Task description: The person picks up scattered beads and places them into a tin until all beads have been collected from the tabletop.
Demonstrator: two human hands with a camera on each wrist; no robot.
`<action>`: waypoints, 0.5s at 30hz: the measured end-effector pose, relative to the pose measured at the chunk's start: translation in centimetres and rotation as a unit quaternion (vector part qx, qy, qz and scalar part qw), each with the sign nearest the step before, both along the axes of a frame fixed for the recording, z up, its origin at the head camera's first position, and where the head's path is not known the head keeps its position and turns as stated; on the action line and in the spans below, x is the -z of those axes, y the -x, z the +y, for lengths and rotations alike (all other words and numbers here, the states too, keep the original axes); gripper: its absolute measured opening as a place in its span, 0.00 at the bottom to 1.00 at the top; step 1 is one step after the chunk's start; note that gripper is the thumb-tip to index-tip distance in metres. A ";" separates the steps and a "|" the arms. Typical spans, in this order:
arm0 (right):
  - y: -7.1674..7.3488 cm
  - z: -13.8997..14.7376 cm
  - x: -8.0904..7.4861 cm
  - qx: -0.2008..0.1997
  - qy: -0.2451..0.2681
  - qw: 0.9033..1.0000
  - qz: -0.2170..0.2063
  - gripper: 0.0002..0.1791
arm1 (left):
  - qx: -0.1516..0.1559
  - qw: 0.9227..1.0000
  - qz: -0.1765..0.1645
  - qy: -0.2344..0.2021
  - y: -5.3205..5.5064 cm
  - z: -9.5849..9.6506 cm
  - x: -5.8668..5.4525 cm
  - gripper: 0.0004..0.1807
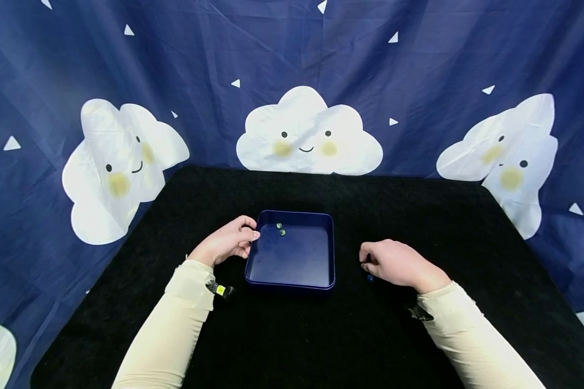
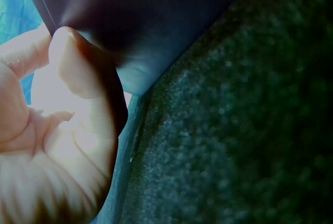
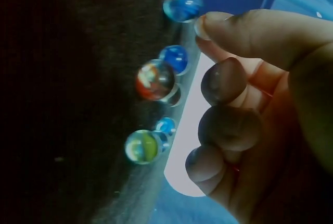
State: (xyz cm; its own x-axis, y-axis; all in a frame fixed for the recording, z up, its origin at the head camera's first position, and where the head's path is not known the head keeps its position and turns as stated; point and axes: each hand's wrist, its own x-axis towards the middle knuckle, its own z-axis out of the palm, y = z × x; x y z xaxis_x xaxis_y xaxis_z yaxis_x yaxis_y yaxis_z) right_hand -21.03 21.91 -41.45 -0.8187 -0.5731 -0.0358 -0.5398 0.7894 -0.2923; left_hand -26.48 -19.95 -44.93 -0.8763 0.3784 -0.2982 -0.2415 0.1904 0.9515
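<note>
A shallow navy-blue tray (image 1: pixel 292 259) lies in the middle of the head view. Two greenish marbles (image 1: pixel 280 229) are in its upper left part. My left hand (image 1: pixel 229 239) pinches the tray's left wall, the thumb over the rim and the fingers outside. To the tray's right, my right hand (image 1: pixel 394 263) is low over the cloth, fingers loosely bent. Its thumb tip is right at a blue marble (image 3: pixel 183 4) in the right wrist view. Beyond are another blue marble (image 3: pixel 174 60), a red-and-white marble (image 3: pixel 155 79) and a yellow-green marble (image 3: pixel 141 147). In the head view the hand hides most of these.
Black cloth (image 1: pixel 292 335) covers the table under everything. A blue curtain (image 1: pixel 194 65) printed with white clouds hangs round the back and sides. Both sleeves (image 1: pixel 167 329) come in from the bottom corners, and a small dark device (image 1: pixel 221 290) sits at the left wrist.
</note>
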 end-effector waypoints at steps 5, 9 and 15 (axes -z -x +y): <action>-0.2 -0.3 -0.8 0.005 0.023 1.000 0.005 0.06 | -0.001 1.000 -0.004 0.001 -0.1 0.0 0.0 0.22; -0.4 -0.8 -1.8 0.003 0.046 0.999 0.014 0.05 | -0.001 1.000 -0.001 0.001 -0.1 0.0 -0.1 0.23; -0.6 -2.1 -2.4 -0.016 0.058 0.997 0.057 0.06 | 0.000 1.000 -0.002 0.002 -0.1 0.0 -0.1 0.25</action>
State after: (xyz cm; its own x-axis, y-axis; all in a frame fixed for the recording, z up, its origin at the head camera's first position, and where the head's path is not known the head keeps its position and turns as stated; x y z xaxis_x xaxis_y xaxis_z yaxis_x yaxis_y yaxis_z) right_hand -20.44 19.83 -39.02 -0.7951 -0.5937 0.1236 -0.5987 0.7361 -0.3156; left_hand -26.38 -19.91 -44.85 -0.8755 0.3768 -0.3025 -0.2450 0.1933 0.9500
